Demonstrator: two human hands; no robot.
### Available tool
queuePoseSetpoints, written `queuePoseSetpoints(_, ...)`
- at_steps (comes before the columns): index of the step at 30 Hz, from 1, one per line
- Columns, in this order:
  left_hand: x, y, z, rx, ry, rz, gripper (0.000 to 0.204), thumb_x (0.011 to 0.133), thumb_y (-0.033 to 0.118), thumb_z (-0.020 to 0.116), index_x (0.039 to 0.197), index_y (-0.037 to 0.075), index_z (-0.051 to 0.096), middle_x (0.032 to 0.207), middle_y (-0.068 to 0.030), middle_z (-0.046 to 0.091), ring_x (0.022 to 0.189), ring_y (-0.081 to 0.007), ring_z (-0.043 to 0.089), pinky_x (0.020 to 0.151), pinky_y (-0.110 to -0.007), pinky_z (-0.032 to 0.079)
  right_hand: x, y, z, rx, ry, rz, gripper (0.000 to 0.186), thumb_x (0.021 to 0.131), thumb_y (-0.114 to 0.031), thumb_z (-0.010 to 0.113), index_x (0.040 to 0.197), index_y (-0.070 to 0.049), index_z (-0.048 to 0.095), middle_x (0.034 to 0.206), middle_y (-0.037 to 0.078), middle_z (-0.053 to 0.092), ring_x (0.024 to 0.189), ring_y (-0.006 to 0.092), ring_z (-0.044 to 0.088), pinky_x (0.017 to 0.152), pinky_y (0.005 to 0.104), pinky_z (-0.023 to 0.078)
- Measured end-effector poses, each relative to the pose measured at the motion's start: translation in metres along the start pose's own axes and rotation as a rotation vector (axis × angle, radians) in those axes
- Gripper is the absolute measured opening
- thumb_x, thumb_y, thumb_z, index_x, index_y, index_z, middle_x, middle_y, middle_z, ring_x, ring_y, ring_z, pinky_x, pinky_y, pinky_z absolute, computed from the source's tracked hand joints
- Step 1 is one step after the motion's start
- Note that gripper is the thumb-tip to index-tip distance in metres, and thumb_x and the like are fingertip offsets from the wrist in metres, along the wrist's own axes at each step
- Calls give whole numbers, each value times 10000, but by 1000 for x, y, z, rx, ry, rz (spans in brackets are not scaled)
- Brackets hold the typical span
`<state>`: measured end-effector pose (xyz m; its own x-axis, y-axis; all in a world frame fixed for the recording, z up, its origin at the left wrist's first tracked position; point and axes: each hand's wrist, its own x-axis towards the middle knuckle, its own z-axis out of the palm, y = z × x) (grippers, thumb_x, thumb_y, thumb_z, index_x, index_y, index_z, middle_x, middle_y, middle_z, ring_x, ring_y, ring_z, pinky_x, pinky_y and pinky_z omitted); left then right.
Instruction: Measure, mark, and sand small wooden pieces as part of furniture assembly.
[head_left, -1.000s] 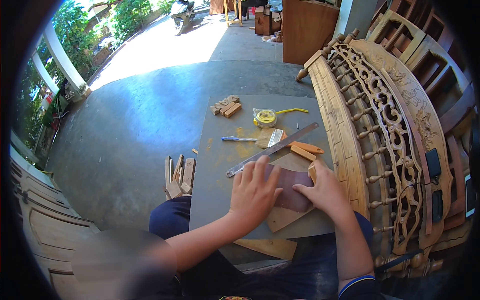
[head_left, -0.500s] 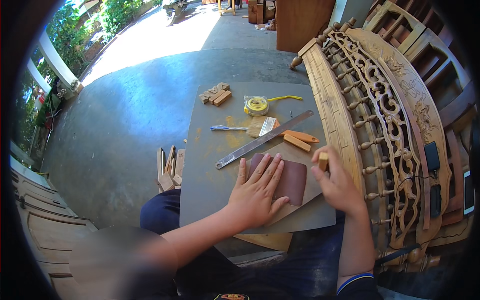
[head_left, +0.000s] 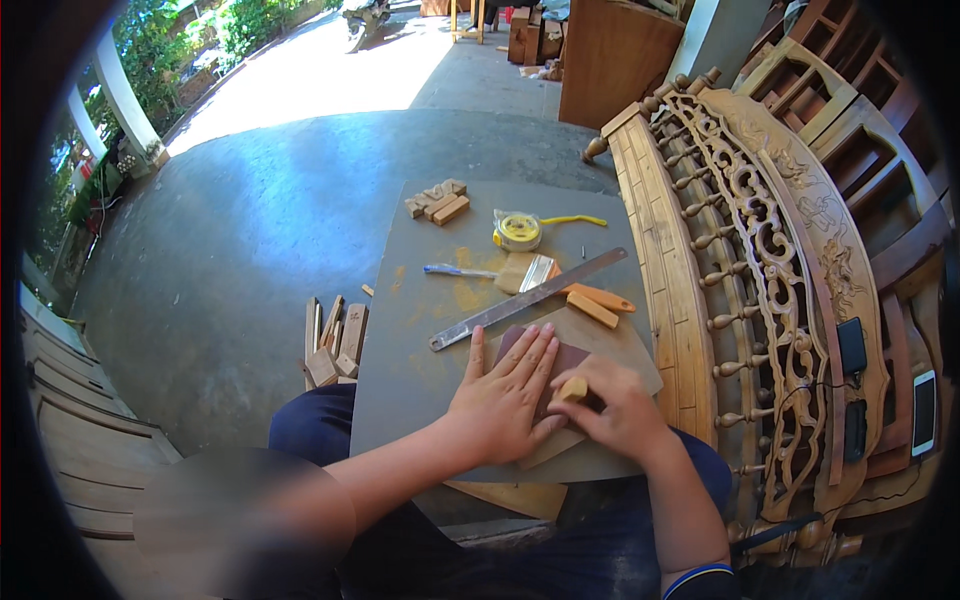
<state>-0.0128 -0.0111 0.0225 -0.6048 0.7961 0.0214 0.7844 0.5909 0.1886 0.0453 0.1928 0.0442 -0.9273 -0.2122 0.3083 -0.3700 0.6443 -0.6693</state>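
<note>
My left hand (head_left: 505,400) lies flat with fingers spread, pressing a reddish-brown sheet of sandpaper (head_left: 568,358) onto the grey board. My right hand (head_left: 622,402) pinches a small wooden block (head_left: 574,389) against the sandpaper, right beside my left hand. Under the sandpaper shows a light brown sheet (head_left: 620,350). Beyond the hands lies a long metal saw blade (head_left: 530,299), set diagonally. Another wooden block (head_left: 592,310) rests near the orange handle of a paintbrush (head_left: 538,272).
Farther back on the grey board (head_left: 400,360) are a yellow tape measure (head_left: 518,230), a pen (head_left: 458,270) and several small wooden blocks (head_left: 437,203). Wood offcuts (head_left: 335,340) stand at the left. A carved wooden headboard (head_left: 790,230) rises along the right, with a phone (head_left: 924,413) beyond it.
My right hand has moved left with its wooden block, from beside the sandpaper onto it. My left hand still holds the sheet flat. The whole view has shifted slightly.
</note>
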Motion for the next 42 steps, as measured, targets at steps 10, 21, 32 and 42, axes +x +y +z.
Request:
queuePoseSetpoints(10,10,-13,-12,-92,-37,76,911,984,577,527,1633,19,214,1723,-127,183,1602,-259,139,1206,-716,5,14,4,-3,26,4,54,207,833,-117,799,978,-44,670,946,155,640,918,377,647,799,452,530)
queuePoseSetpoints(21,6,-16,-9,-76,-12,80,905,1007,609,476,1641,32,186,1723,-114,185,1598,-256,149,1224,-692,-1,9,-5,-12,-94,19,93,161,815,-82,796,937,-70,691,906,125,659,855,335,666,741,413,525)
queuePoseSetpoints(32,8,-18,-7,-56,-15,66,916,1010,625,456,1643,27,172,1726,-110,174,1597,-256,150,1228,-686,3,2,-7,-10,23,-91,115,175,801,-71,786,936,-75,674,900,126,632,823,350,649,708,418,514)
queuePoseSetpoints(42,10,-15,-8,-42,7,78,917,1004,631,461,1639,28,189,1724,-110,182,1597,-256,153,1224,-696,15,-1,11,-21,-39,-7,48,174,803,-58,791,927,-65,669,847,121,602,765,312,634,688,413,495)
